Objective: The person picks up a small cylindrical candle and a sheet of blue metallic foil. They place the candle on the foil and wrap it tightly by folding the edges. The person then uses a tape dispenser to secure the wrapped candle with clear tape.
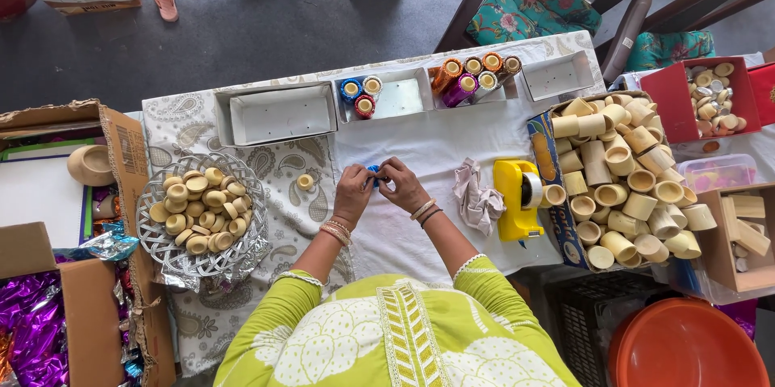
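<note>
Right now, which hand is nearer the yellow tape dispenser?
Right. The right hand is beside the crumpled cloth, which lies against the yellow tape dispenser. The left hand is farther off, on the right hand's far side.

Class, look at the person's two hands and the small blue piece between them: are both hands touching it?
Touching. The head view shows the left hand and right hand meeting fingertip to fingertip around the blue piece, with no gap visible.

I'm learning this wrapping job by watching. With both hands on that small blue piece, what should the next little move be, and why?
Probably set it in the tray beside the blue rolls: both hands, left hand and right hand, pinch a blue-covered piece, and similar ones sit there.
</note>
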